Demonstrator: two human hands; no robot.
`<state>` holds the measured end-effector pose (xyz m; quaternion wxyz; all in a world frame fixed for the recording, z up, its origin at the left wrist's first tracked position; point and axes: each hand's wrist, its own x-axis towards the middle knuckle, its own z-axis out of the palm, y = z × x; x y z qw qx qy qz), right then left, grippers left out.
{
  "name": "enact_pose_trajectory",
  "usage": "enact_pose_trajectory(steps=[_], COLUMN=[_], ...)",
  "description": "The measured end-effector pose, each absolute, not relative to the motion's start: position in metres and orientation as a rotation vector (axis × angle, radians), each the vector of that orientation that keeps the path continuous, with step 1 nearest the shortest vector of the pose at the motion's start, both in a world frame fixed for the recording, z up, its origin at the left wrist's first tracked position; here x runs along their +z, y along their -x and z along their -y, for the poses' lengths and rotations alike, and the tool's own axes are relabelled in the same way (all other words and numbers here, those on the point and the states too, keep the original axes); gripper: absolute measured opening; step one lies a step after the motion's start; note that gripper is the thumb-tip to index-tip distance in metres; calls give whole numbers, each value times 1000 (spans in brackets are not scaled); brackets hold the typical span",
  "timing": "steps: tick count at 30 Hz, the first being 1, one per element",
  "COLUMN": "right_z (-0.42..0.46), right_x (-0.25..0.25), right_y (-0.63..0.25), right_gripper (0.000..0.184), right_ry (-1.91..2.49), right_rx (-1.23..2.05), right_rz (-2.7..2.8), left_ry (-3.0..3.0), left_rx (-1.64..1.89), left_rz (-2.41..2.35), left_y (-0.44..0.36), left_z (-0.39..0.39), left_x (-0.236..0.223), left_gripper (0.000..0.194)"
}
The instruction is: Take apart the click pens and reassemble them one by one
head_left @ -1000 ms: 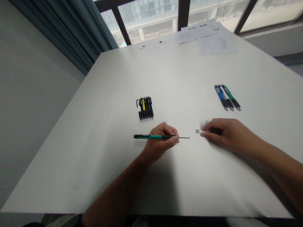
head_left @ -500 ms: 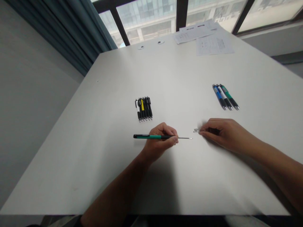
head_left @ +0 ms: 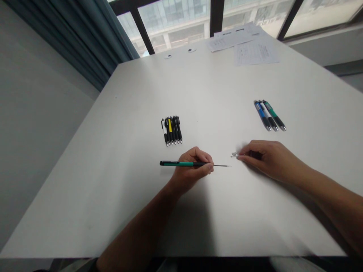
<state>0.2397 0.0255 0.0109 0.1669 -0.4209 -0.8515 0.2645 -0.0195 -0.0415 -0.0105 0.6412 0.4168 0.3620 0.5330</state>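
Observation:
My left hand [head_left: 194, 166] is closed around a green and black ballpoint pen [head_left: 185, 164]. The pen lies level, its clip end to the left. A thin bare refill [head_left: 222, 165] sticks out of its front end, pointing at my right hand. My right hand [head_left: 262, 155] pinches with thumb and forefinger just above the table, a short way right of the refill's tip. At those fingertips is a small silvery piece [head_left: 234, 154], perhaps a pen tip; it is too small and blurred to be sure. The refill and this piece are apart.
Beyond my left hand lies a row of several pens [head_left: 172, 130], mostly black, one with yellow and one with white. Blue, white and green pens [head_left: 270, 115] lie at the right. Papers [head_left: 255, 53] rest at the white table's [head_left: 136, 98] far end by the window.
My right hand with the small silvery piece has shifted very slightly left and up in the picture. The left hand and the pen look still.

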Motion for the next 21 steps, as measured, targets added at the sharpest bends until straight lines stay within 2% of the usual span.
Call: enact_pose_trajectory(steps=[11, 15, 21], right_z=[-24, -17, 1], right_x=[14, 26, 29], right_y=[-239, -236, -224], right_gripper=[24, 29, 21], right_ry=[1202, 1144, 904], right_rx=[778, 1009, 1331], right_rz=[2350, 2193, 2213], left_ry=[-942, -959, -971], left_rx=[1209, 1203, 1156], left_rz=[-836, -828, -814], left_y=[19, 17, 8], left_z=[42, 44, 45], left_x=[-8, -6, -3], left_gripper=[27, 25, 24])
